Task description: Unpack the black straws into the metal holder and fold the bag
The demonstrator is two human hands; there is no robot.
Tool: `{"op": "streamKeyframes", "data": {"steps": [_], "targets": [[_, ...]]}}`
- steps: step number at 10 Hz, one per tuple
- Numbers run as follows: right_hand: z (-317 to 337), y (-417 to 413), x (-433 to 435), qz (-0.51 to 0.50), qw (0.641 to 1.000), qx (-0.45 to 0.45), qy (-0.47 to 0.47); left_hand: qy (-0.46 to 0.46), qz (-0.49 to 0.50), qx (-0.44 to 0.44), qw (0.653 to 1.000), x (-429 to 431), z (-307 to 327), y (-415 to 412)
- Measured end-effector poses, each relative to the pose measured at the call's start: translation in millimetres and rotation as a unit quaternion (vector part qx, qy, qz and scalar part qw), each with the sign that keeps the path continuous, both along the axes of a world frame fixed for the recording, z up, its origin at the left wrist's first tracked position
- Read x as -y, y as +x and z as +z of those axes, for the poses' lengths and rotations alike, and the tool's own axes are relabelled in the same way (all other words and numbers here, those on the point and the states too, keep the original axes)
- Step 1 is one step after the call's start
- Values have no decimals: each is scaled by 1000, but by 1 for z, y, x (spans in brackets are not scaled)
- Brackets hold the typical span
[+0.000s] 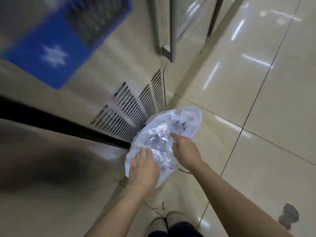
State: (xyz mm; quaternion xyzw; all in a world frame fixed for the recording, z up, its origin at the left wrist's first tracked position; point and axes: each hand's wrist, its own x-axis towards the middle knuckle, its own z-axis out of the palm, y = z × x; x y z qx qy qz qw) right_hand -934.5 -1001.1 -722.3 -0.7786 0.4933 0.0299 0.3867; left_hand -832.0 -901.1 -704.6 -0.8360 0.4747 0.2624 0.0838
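The person stood over a white bag [186, 117] held low above the tiled floor [256, 100], just beside the vented foot of a steel cabinet [130, 106]. A crumpled clear plastic bag [158, 135] sat in its mouth. The bundle's long axis ran from about 7 o'clock up to 1 o'clock, so nearly all of it lay ahead of the hands, toward 12 and 1. The left hand [143, 166] was at the 7 o'clock end, its fingers spread and fairly straight on the white rim. Its thumb was out of sight, and it looked more like a press than a pinch. The right hand [183, 150] came in from 4 o'clock, its fingers curled into the clear film with the tips buried, and it seemed nearer the middle of the bundle. As I judged it, any fold would have to run along that 7-to-1 line. I saw no black straws and no metal holder. I could read no writing anywhere. The blurred blue panel [46, 53] at 10 o'clock carried only a white star-like mark.
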Motion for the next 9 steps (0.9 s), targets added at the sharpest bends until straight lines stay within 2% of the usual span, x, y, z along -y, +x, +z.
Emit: {"op": "streamKeyframes", "data": {"steps": [1,2,3,4,5,6,7,8,9], "targets": [[-45,22,17,89,991,-61,-74,30,-74,72,994,17,-48,14],[-76,42,29,227,952,-158,-128,97,-150,83,980,33,-82,23],[-108,56,25,305,916,-233,-113,189,-198,90,958,54,-110,24],[-138,59,25,238,950,-187,-76,267,-193,69,942,62,-138,17],[-151,51,27,270,919,-281,-53,256,-199,76,943,62,-137,14],[-123,49,30,293,910,-281,-82,163,-172,62,969,59,-106,20],[-68,50,37,278,927,-242,-67,134,-146,-16,980,57,-58,28],[-5,41,42,275,934,-215,-71,90,-142,-47,985,51,4,29],[60,34,52,272,939,-198,-63,43,-99,-83,991,51,68,32]]}}
